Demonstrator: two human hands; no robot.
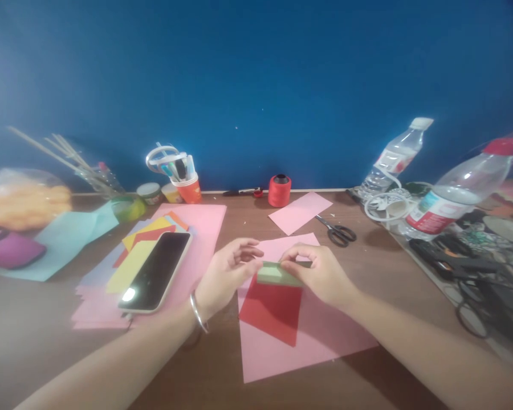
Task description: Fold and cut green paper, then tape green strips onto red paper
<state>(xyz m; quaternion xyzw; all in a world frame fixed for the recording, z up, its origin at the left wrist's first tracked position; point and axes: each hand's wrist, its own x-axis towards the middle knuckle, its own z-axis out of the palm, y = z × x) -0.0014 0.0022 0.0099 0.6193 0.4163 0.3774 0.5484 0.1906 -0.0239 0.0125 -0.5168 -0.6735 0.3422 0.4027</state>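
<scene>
a: while both your hands pinch that green strip (279, 274), keep them level. from the head view, your left hand (226, 273) has thumb and fingertips closed on its left end, and your right hand (320, 273) is clamped on its right end, so the two hands sit close together with only the strip between them.

b: where is it lying, then?

a: it's held just above the top edge of the red paper (272, 310), which rests on the pink sheet (308, 336) in front of you on the table (25, 341). i'd judge you're folding or creasing it, though the blur hides the fold line.

b: how do you press it well?

a: hold one end fixed with the left and run the right thumb along the edge, so that the crease comes out straight. keep the strip over the red paper so it doesn't drift.

b: anything in your way?

a: not close. the phone (156, 270) lies on the stack of coloured paper (183, 228) to your left, near your wrist but apart from it. the scissors (337, 232) lie beyond your right hand beside a small pink sheet (299, 212). the red spool (279, 190), cup of pens (188, 185) and two bottles (453, 196) are well apart at the back and right.

b: so elbows in?

a: yes, mind the phone with your left arm.
</scene>
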